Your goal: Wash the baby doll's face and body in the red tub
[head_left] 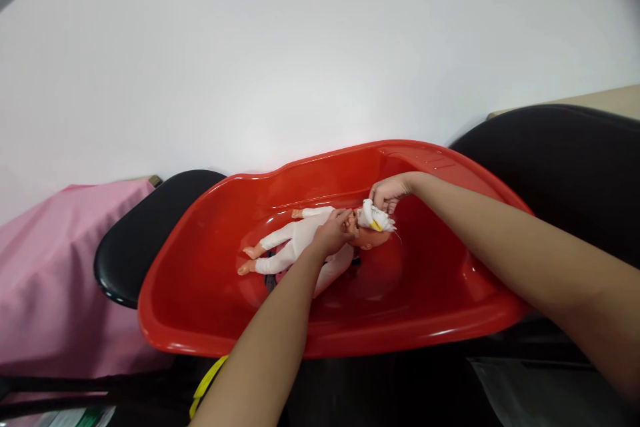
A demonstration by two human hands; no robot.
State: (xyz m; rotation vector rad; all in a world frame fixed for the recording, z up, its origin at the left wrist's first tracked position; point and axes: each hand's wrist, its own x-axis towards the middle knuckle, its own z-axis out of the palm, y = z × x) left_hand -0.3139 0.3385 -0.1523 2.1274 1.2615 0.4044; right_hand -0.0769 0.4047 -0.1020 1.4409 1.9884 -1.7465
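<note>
A baby doll (293,242) in a white suit lies on its back in a red plastic tub (210,307), feet to the left, head to the right. My left hand (334,231) rests on the doll's chest and chin, fingers curled over it. My right hand (387,193) pinches a small white cloth (375,216) with a yellow mark and presses it on the doll's head. Both arms reach in over the tub's near rim.
The tub sits across two black seats, one at left (130,253) and one at right (565,167). A pink cloth (50,280) covers something at far left. A white wall fills the background. A yellow strap (207,383) hangs below the tub.
</note>
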